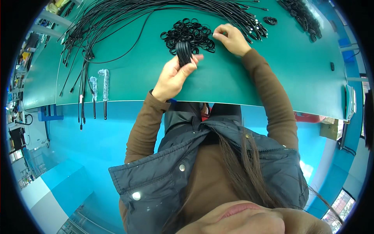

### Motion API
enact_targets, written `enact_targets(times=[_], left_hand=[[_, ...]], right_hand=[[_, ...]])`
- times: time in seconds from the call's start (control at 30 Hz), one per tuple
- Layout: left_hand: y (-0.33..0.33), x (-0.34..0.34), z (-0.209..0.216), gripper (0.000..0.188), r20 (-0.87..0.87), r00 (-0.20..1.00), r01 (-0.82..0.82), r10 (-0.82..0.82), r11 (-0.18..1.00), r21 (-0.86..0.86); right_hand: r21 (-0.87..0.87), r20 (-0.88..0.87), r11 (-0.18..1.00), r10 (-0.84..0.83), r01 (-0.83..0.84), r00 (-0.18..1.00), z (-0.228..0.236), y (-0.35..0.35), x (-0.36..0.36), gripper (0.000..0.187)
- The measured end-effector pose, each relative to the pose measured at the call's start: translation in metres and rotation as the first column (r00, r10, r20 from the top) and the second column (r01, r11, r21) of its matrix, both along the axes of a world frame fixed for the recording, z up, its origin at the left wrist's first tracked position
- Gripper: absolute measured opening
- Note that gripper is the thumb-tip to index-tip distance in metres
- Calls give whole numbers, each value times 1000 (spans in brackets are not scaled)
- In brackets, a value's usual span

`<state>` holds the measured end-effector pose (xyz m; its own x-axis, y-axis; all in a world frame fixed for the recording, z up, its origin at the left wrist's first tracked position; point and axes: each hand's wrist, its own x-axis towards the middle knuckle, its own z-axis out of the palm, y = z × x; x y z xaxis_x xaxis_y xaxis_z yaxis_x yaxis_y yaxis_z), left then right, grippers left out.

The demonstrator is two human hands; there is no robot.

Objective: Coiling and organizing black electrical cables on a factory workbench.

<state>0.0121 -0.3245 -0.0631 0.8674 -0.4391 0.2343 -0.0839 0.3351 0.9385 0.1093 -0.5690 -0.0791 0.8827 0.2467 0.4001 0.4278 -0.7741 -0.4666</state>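
Note:
My left hand is closed round a coiled black cable, its loops bunched side by side and standing up from the thumb and fingers. Just beyond the coil lies a heap of small black bands, shaped like rings. At the right edge of this heap is my right hand, thumb and forefinger pressed together. Whatever may be between those fingertips is too small to make out.
Many long black cables arch across the back of the green table, their ends spilling down the left side. Two plastic-wrapped tools lie at the front left edge. Coiled cables are piled at the back right; one coil lies apart.

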Motion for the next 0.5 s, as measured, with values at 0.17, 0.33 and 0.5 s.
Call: enact_targets(times=[0.17, 0.33, 0.5], left_hand=[[-22, 7, 9, 16, -98, 993, -90, 72, 976, -199], [-30, 3, 9, 17, -284, 959, -72, -20, 948, -310], [-27, -4, 6, 17, -367, 921, -8, -131, 936, -352]], right_hand=[[659, -496, 752, 410, 24, 765, 48, 21, -70, 11], [736, -446, 676, 450, 30, 774, 43, 20, -94, 11], [943, -328, 286, 728, 169, 602, 36, 23, -117, 13]])
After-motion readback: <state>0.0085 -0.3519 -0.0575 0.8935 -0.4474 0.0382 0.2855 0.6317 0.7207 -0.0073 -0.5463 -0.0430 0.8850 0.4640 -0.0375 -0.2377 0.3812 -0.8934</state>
